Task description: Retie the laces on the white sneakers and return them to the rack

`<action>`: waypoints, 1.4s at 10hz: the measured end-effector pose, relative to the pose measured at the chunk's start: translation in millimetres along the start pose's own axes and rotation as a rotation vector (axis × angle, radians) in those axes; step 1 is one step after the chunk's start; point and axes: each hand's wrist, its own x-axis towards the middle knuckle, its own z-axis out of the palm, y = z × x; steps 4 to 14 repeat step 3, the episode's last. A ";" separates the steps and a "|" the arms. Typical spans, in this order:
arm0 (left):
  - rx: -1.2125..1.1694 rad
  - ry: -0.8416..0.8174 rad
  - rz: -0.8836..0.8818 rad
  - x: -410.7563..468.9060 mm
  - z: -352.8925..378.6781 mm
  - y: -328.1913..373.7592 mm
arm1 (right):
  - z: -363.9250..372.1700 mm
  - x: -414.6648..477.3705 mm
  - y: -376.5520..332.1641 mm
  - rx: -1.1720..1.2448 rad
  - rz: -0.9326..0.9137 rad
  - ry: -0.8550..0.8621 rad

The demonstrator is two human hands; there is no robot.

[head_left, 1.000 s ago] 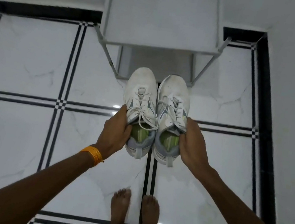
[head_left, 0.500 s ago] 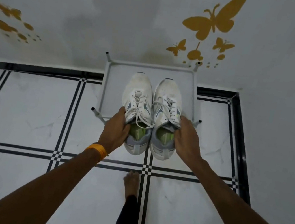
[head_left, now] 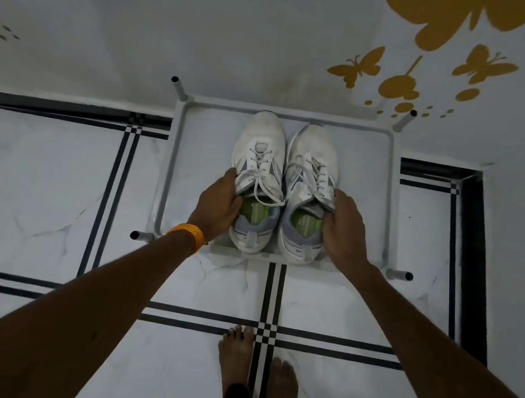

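Observation:
Two white sneakers with green insoles and tied white laces sit side by side, toes toward the wall, on the top shelf of a grey rack (head_left: 171, 165). My left hand (head_left: 219, 206) grips the outer side of the left sneaker (head_left: 260, 144) near its opening. The right sneaker (head_left: 315, 152) is held the same way on its outer side by my right hand (head_left: 344, 230). Both heels reach the shelf's front edge.
The rack stands against a white wall with yellow butterfly stickers (head_left: 357, 65). Four short posts (head_left: 141, 235) stick up at its corners. My bare feet (head_left: 236, 353) stand on a white marble floor with black lines. A second wall closes the right side.
Both hands carried the sneakers up and forward from in front of the rack onto its top shelf. The view rose, and I stepped closer.

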 end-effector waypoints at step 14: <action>0.365 0.070 -0.151 1.3 -20.2 23.5 | -23.2 13.3 -9.2 -0.151 0.148 -0.160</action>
